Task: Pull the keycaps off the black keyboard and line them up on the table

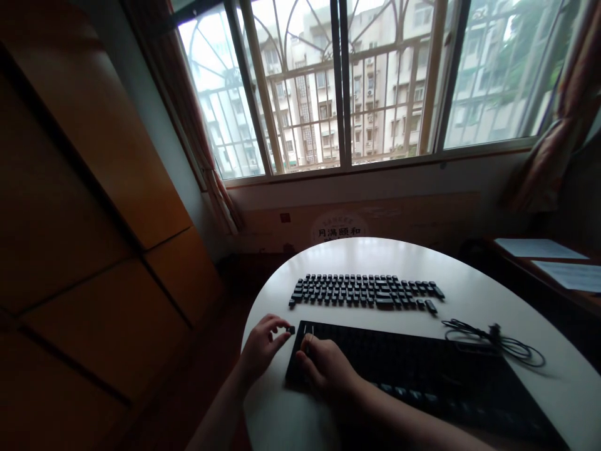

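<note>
Between the fingertips of my left hand (263, 344) is a small black keycap (291, 330), just off the keyboard's far left corner. My right hand (331, 366) is closed around a wire keycap puller (308, 331), its two thin metal prongs pointing up and away. That hand is over the left end of a black keyboard (422, 363) lying on the white table. Some keycaps (417, 396) still show along the keyboard's near side; much of its surface is too dark to make out. Behind it, loose black keycaps (347, 289) lie in several rows.
A coiled black cable (504, 344) lies at the keyboard's far right. The round white table (375, 254) curves away toward a barred window (342, 94). Wooden cabinets (94, 188) stand at the left. Papers (539, 248) lie on a brown surface at the right.
</note>
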`<state>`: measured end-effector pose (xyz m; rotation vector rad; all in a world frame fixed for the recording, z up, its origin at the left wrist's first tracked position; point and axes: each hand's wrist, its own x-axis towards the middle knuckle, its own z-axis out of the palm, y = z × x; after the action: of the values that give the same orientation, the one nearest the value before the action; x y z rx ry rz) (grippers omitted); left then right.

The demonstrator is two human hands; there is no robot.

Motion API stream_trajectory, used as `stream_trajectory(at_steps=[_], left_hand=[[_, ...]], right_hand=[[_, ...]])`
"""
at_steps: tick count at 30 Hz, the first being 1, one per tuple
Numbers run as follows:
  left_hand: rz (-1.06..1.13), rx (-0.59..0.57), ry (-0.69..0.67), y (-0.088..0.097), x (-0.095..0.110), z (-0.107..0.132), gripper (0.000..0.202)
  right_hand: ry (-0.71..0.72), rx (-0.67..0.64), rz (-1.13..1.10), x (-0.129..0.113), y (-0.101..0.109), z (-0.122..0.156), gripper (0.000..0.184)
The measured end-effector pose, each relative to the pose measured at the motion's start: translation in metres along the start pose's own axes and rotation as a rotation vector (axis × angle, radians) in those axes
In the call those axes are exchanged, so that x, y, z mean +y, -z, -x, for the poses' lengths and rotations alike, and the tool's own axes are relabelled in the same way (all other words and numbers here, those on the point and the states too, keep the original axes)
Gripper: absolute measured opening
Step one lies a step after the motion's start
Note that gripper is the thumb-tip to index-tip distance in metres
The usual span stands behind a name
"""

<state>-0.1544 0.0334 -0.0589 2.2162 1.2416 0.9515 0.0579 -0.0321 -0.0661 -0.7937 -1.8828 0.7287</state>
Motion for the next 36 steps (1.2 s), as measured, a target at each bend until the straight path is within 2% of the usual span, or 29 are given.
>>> stream_trajectory(at_steps=[4, 7, 9, 12, 16, 24, 36], left_hand=[[-0.305, 0.130, -0.150, 0.008, 0.001, -0.050, 0.015], [-0.461, 0.114, -0.195, 0.000, -0.007, -0.078, 0.013], [-0.501, 0.103, -0.205, -0.010, -0.017, -0.085, 0.013], [-0.531, 0.104, -0.192, -0.022, -0.033, -0.083, 0.012], [-0.585, 0.101, -0.170, -0.024, -0.045, -0.078, 0.013], [-0.587, 0.063, -0.138, -0.027, -0.042, -0.082, 0.016], [-0.598, 0.066, -0.117, -0.028, -0.039, -0.079, 0.023]], right_hand=[[0.032, -0.115, 0.022, -0.004, 0.000, 0.002, 0.009], [0.044, -0.105, 0.014, -0.002, -0.001, 0.002, 0.009], [0.039, -0.087, 0.020, -0.001, -0.002, 0.001, 0.010], [0.025, -0.096, 0.008, -0.001, -0.002, 0.001, 0.009], [0.005, -0.127, -0.043, -0.003, 0.000, 0.000, 0.008], [-0.030, -0.134, -0.033, -0.001, -0.001, -0.001, 0.012], [0.041, -0.136, 0.113, 0.000, -0.004, 0.005, 0.014]])
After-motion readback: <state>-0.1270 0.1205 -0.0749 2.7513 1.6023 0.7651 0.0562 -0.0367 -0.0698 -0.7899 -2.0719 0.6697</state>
